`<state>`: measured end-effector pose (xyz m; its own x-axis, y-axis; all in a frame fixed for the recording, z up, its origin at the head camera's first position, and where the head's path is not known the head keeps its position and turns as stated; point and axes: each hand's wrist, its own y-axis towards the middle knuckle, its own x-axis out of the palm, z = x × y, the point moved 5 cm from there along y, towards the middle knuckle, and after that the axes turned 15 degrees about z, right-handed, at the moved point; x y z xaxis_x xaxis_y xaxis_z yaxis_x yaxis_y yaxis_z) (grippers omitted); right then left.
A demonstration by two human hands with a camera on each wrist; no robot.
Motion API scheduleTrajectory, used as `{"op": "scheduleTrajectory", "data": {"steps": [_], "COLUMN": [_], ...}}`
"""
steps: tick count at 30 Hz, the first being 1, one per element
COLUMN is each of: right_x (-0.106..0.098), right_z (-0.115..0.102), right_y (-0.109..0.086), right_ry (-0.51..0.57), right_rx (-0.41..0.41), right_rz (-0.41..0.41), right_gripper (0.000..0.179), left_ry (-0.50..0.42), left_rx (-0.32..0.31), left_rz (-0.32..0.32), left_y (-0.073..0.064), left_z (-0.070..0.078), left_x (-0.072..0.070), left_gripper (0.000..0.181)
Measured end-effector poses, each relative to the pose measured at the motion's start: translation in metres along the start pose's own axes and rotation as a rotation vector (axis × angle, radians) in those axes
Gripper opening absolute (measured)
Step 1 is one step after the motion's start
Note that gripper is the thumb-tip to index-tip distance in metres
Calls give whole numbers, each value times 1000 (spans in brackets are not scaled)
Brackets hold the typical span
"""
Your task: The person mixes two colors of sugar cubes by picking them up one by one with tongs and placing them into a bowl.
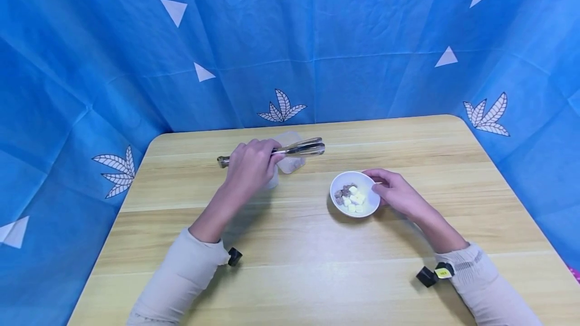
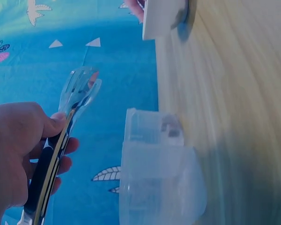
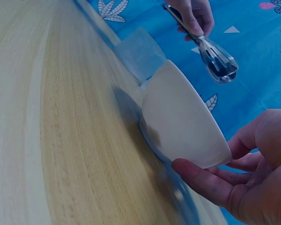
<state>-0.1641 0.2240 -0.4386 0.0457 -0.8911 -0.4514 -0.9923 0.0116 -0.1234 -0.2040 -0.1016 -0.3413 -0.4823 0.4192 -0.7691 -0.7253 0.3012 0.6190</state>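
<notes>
My left hand (image 1: 251,165) grips a pair of metal tongs (image 1: 310,148) with dark handles, held above the table; their slotted heads lie close together and point right. At the right, my right hand (image 1: 394,192) holds a white bowl (image 3: 182,117) by its side, thumb at the rim and fingers beneath. Inside the bowl are several white cubes (image 1: 355,200) and a few brown pieces (image 1: 340,196). Whether the bowl's base touches the table cannot be told. Translucent plastic containers (image 2: 161,183) stand below the left hand, partly hidden in the head view; one holds some brown pieces (image 2: 171,129).
The light wooden table (image 1: 294,275) spreads under both hands. A blue curtain (image 1: 362,39) with white triangles and leaf prints hangs along its back and sides. Each sleeve has a small black device (image 1: 426,276) at the wrist.
</notes>
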Motion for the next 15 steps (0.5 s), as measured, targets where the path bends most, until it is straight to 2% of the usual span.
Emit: {"op": "scheduleTrajectory", "data": {"steps": [6,11,15], "right_x": [0,0,0], "right_z": [0,0,0], "right_y": [0,0,0], "right_ry": [3,1,6], "right_rx": [4,15,19], "right_rz": [-4,-3,-5], "right_gripper": [47,48,48], "left_ry": [38,113,166], "left_rx": [4,33,27], "left_rz": [32,83,91], "left_y": [4,8,12], "left_z": [-12,-19,-23], "left_x": [-6,-10,-12], "left_gripper": [28,23,23]}}
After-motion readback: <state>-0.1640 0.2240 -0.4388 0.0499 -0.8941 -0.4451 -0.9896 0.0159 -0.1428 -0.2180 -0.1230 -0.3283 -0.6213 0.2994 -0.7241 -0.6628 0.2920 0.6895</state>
